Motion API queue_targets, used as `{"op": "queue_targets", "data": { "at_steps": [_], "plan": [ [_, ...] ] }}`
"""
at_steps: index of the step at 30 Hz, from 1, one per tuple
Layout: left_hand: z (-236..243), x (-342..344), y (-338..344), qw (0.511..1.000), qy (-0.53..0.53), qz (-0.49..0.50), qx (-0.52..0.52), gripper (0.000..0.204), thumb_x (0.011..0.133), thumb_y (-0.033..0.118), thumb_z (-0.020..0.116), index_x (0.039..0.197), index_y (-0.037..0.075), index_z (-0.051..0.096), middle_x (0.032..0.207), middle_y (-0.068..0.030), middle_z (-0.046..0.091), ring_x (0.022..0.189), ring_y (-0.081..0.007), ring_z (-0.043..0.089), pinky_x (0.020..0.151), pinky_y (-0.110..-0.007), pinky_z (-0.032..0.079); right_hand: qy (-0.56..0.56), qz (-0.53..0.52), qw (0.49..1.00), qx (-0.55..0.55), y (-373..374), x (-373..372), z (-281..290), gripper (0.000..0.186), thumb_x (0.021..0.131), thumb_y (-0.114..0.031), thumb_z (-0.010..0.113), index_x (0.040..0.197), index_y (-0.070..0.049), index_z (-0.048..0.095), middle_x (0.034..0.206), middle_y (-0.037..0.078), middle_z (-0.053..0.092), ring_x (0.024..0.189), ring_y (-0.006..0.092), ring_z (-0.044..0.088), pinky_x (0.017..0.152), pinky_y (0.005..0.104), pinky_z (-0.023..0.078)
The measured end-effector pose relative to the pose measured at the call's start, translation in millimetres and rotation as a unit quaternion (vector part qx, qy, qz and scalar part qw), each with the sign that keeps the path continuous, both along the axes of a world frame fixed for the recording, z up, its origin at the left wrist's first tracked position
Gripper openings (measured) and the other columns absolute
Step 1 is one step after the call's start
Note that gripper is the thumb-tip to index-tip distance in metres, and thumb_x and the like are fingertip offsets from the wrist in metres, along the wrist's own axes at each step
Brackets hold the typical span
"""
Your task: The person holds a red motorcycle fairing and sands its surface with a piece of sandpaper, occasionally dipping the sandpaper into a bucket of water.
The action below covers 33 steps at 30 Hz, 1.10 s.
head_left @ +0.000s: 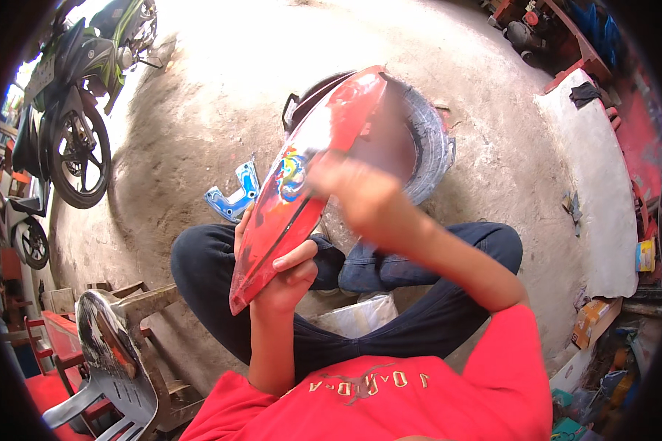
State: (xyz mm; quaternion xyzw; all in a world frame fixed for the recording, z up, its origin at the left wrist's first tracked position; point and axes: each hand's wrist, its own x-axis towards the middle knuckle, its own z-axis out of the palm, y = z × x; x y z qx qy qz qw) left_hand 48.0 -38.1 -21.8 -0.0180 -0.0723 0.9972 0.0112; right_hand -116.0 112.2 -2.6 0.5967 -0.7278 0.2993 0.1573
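Observation:
A glossy red body panel with a colourful sticker slants upward from my lap over a bucket with a grey, scuffed rim and dark inside. My left hand grips the panel's lower end, its fingers wrapped round the edge. My right hand is over the middle of the panel beside the sticker, smeared by motion, so its fingers and anything in them cannot be made out. A blue-and-white angled part lies on the floor left of the bucket.
Motorbikes stand at left. A grey plastic chair and wooden pieces are at lower left. A pale raised ledge, a cardboard box and clutter line the right. The concrete floor surrounds my crossed legs.

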Motion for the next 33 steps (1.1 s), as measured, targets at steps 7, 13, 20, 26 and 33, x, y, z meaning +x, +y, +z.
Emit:
{"op": "queue_targets", "data": {
  "at_steps": [7,13,20,26,33],
  "plan": [
    [3.0,-1.4,3.3,0.999,-0.022,0.013,-0.022,0.059,0.107,0.056,0.039,0.142,0.011,0.055,0.136,-0.0091,0.065,0.061,-0.0135,0.05,0.049,-0.027,0.033,0.043,0.078,0.996,-0.01,0.6,36.0,15.2,0.039,0.09,-0.009,0.062,0.127,0.0,0.069,0.131,0.019,0.071,0.116,0.0314,0.073,0.104,0.0438,0.057],
    [2.9,-3.4,8.1,1.0,-0.01,-0.004,0.001,0.057,0.106,0.056,0.041,0.14,0.012,0.057,0.128,-0.0059,0.066,0.059,-0.0149,0.048,0.048,-0.028,0.034,-0.082,-0.09,0.991,0.057,-3.6,-26.6,3.0,0.037,0.091,-0.003,0.06,0.126,0.003,0.068,0.124,0.021,0.072,0.116,0.0355,0.072,0.103,0.0439,0.057],
    [6.8,-2.8,7.6,1.0,-0.018,-0.004,-0.006,0.056,0.106,0.057,0.04,0.139,0.015,0.057,0.129,-0.0058,0.067,0.059,-0.0153,0.048,0.047,-0.028,0.034,0.007,-0.013,1.0,-0.007,-7.8,-16.5,5.5,0.033,0.093,-0.006,0.06,0.124,0.001,0.069,0.124,0.019,0.073,0.116,0.0343,0.072,0.103,0.0446,0.057],
    [6.9,-3.6,6.2,1.0,-0.004,-0.013,0.001,0.057,0.105,0.056,0.042,0.142,0.014,0.055,0.13,-0.0075,0.066,0.061,-0.0151,0.049,0.049,-0.028,0.033,0.026,0.034,0.999,-0.012,-4.0,15.0,10.3,0.032,0.093,-0.006,0.06,0.123,0.0,0.07,0.125,0.018,0.074,0.118,0.0322,0.072,0.103,0.0442,0.058],
    [7.1,-2.1,6.9,1.0,-0.011,-0.001,0.001,0.058,0.106,0.056,0.04,0.143,0.013,0.055,0.131,-0.0074,0.066,0.061,-0.0153,0.049,0.049,-0.027,0.032,-0.224,-0.151,0.961,-0.056,11.6,-79.1,-24.7,0.028,0.104,-0.016,0.056,0.119,0.003,0.07,0.109,0.016,0.076,0.096,0.0322,0.075,0.085,0.0383,0.057]
  ]
}}
